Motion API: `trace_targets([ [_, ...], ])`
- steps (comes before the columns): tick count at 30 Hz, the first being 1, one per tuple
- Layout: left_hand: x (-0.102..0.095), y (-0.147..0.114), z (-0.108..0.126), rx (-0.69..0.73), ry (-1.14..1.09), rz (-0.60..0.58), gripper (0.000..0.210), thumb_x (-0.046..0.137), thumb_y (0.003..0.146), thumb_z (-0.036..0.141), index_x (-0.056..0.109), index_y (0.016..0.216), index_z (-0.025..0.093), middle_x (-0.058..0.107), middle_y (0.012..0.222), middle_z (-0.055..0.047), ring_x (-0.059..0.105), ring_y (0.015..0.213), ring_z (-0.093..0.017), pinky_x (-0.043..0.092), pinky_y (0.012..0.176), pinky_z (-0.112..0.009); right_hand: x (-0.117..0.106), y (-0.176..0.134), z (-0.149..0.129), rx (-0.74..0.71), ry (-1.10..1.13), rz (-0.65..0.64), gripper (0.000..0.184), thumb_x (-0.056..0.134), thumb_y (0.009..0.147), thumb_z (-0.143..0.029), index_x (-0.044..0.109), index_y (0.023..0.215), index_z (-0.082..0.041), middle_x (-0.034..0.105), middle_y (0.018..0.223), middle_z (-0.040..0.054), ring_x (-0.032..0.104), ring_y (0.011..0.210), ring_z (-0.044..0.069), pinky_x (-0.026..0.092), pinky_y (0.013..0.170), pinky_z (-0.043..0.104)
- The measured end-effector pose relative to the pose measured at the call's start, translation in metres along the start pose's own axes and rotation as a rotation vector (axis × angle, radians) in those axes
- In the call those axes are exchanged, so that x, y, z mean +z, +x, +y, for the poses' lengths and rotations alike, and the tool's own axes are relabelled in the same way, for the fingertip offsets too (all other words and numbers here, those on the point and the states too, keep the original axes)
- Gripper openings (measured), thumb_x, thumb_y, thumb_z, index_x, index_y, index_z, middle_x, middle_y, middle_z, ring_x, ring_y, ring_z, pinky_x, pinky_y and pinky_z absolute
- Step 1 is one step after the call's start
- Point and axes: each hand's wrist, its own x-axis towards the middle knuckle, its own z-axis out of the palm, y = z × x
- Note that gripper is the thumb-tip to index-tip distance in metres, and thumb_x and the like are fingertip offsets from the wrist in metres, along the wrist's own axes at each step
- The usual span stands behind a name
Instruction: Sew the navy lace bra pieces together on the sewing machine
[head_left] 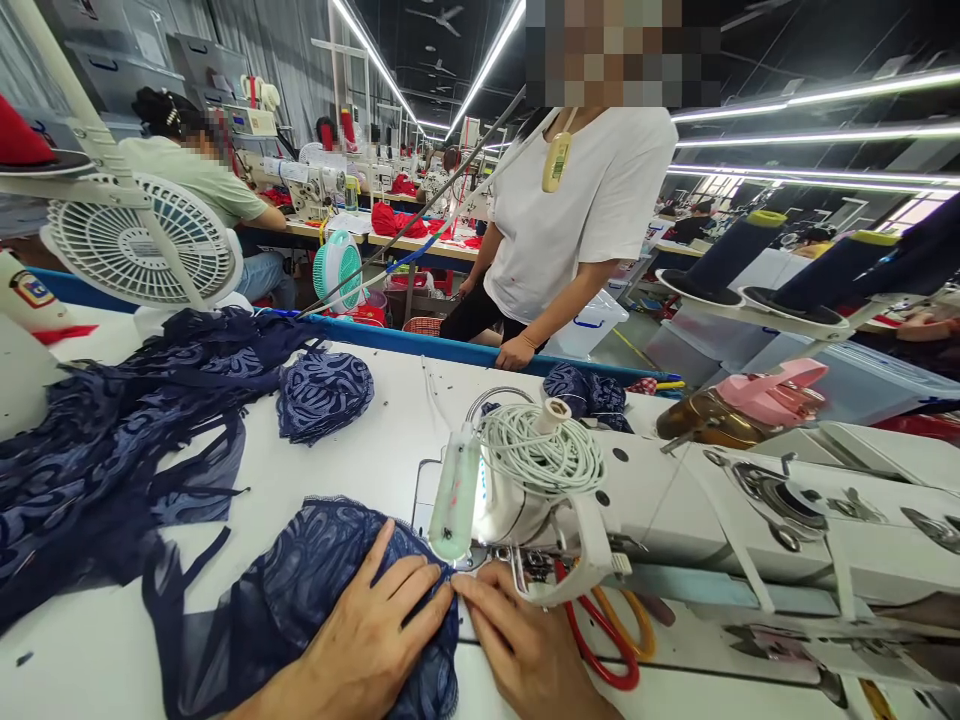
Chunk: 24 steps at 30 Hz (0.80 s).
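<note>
A navy lace bra piece (pixel 311 570), with a rounded cup and sheer mesh trailing to the left, lies on the white sewing table (pixel 360 455). My left hand (pixel 367 625) rests flat on top of it, fingers stretched and apart. At the edge beside the presser area, my right hand (pixel 525 640) pinches the fabric between thumb and forefinger. The sewing machine (pixel 660 520) stands just beyond my fingers, and its head with a pale green cover (pixel 453 500) hides the needle. A coil of pale cord (pixel 536 450) sits on the machine head.
Navy lace pieces (pixel 150 420) are heaped at left, near a stack of lace cups (pixel 325 393). Red-handled scissors (pixel 607 660) lie right of my right hand. Behind the table stands a person (pixel 577 220). A white fan (pixel 142 240) and thread cones (pixel 735 255) flank the table.
</note>
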Motion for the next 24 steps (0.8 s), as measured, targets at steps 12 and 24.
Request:
trace_targets([
  [12,-0.001,0.001,0.001,0.0,0.023,0.011,0.033,0.043,0.1,0.015,0.06,0.128,0.015,0.067,0.114,-0.007,0.056,0.114,-0.02,0.0,0.123,-0.054,-0.005,0.002,0.001,0.068,-0.029,-0.104,0.042,0.042,0.094,-0.016,0.068,0.126,-0.026,0.074,0.106,0.0088,0.071,0.093,0.024,0.058,0.079,0.035],
  [24,-0.001,0.015,-0.013,0.0,0.003,-0.091,0.039,0.042,0.098,0.007,0.056,0.132,0.018,0.065,0.123,-0.009,0.059,0.117,-0.021,0.036,0.116,-0.052,-0.01,0.001,0.01,-0.028,-0.158,0.262,0.031,0.046,0.092,-0.013,0.072,0.076,-0.019,0.074,0.079,0.0129,0.072,0.07,0.024,0.059,0.062,0.033],
])
